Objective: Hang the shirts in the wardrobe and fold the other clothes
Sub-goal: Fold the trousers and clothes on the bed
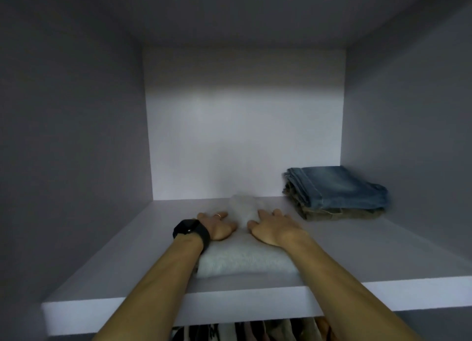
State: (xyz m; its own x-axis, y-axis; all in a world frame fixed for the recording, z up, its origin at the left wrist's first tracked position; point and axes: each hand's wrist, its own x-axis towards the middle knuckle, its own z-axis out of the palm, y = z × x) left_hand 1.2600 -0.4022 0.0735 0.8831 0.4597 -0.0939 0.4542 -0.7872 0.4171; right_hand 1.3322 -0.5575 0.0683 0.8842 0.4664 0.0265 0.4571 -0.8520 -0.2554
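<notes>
Left hand [217, 225] and right hand [273, 229] press flat, fingers straight, on a folded white knitted garment [245, 262] near the front edge of the white wardrobe shelf [383, 254]; folded blue jeans [342, 187] sit near its back right corner.

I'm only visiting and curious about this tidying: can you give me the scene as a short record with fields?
place: wardrobe shelf
left hand: rests flat on white folded garment, watch on wrist
right hand: rests flat on same garment
back right: folded jeans on top of a folded olive garment
below shelf: hanging clothes, partly visible
</notes>
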